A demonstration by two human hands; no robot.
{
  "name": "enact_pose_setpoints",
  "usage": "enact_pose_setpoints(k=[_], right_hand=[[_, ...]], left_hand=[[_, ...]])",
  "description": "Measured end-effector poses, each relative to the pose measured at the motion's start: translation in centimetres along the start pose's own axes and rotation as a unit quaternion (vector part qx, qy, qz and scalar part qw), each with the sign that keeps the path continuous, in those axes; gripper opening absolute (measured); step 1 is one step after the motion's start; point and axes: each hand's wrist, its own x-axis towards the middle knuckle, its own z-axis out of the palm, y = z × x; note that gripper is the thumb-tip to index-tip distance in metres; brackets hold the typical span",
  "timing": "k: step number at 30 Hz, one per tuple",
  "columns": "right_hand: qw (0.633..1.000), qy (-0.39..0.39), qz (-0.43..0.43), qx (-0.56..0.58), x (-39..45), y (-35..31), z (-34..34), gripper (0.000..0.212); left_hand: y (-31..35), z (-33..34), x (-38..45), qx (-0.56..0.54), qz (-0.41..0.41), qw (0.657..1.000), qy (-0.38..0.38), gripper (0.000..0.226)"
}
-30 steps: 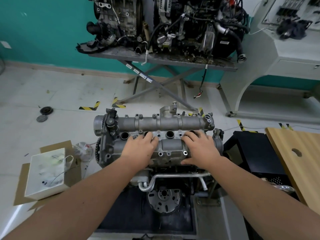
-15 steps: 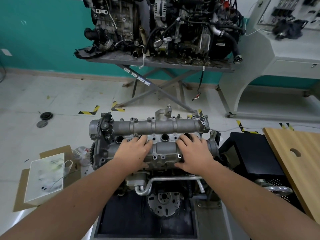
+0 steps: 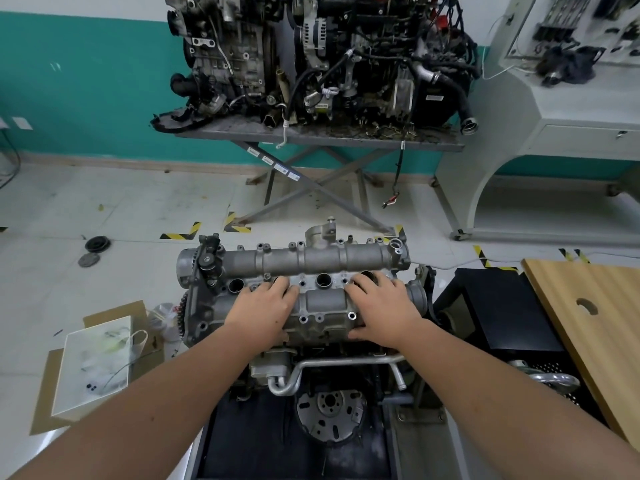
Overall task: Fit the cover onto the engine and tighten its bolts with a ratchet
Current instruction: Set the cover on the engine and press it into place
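Now both hands — the left hand [image 3: 263, 308] and right hand [image 3: 382, 306] — lie flat with fingers spread on the cover [image 3: 322, 299], which sits atop the engine [image 3: 311, 344], apparently pressing it square before bolting — no ratchet in view

matt cast-metal cover [image 3: 322, 299], wooden board [image 3: 595, 327]

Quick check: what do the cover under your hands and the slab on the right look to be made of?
The cover looks like cast aluminium: dull grey, grainy, unpainted, with moulded ribs and bosses. The slab looks like wood or wood-look laminate: pale tan, straight grain lines, matte; which of the two cannot be told.
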Motion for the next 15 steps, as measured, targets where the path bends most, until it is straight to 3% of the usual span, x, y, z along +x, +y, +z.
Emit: enact_pose_setpoints(k=[15], right_hand=[[0.999, -0.021, -0.025, -0.005, -0.1, 1.0, 0.1, 0.099]], left_hand=[[0.0, -0.4, -0.3, 0.015, 0.0, 1.0, -0.006, 0.077]])
